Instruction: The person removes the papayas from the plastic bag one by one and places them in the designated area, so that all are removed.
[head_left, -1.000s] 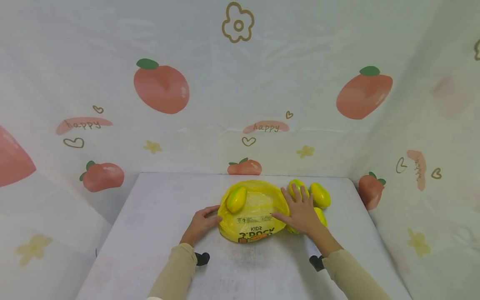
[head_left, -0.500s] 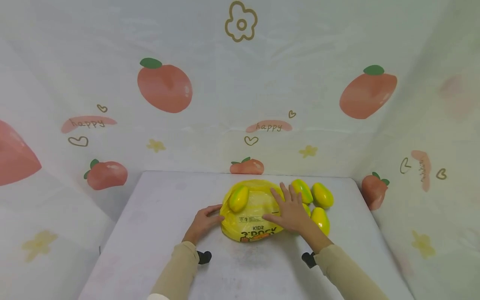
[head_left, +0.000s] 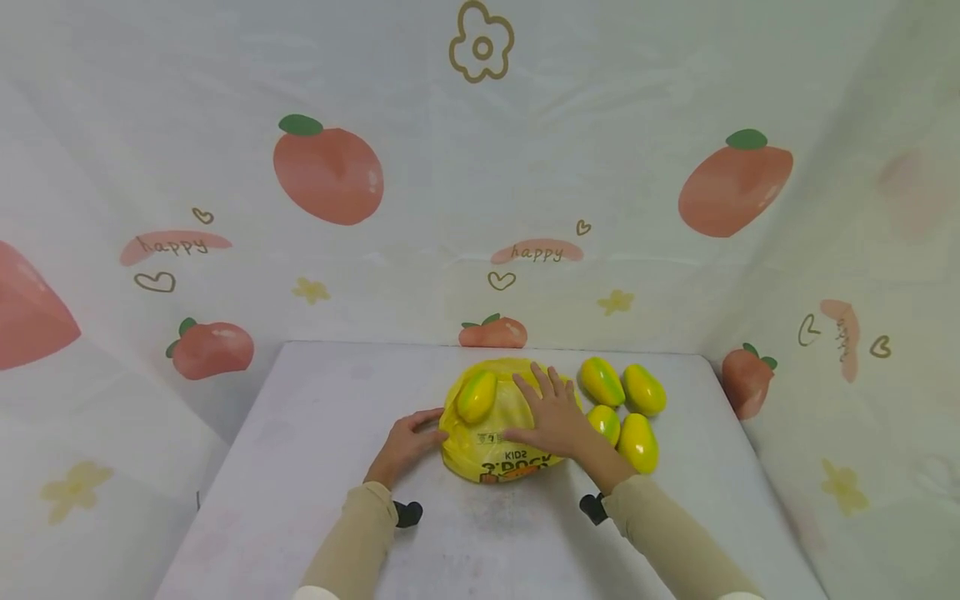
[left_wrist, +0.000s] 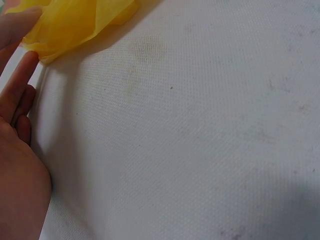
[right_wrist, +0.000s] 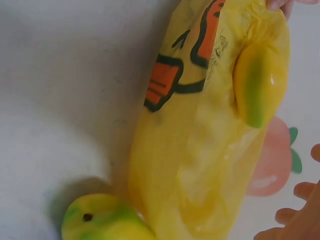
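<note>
A yellow plastic bag [head_left: 498,462] with printed lettering lies with its mouth spread on the table, and a yellow-green mango [head_left: 477,397] rests inside its left part. At the bag's left rim, my left hand [head_left: 405,446] holds the edge with thumb and fingertips; the left wrist view shows its thumb and index finger [left_wrist: 27,62] at the yellow film. My right hand [head_left: 558,417] is over the bag's right side, fingers spread, grasping nothing. In the right wrist view its fingertips show at the lower right, apart from the mango in the bag.
Several more mangoes stand right of the bag, among them a back one [head_left: 602,381], a far-right one [head_left: 644,389] and a front one [head_left: 639,443]. The white table [head_left: 315,467] ends at a fruit-printed cloth wall [head_left: 405,292] behind and at the right.
My right hand has moved left from over the mangoes to over the bag, uncovering the mangoes on the right. My left hand stays at the bag's left rim.
</note>
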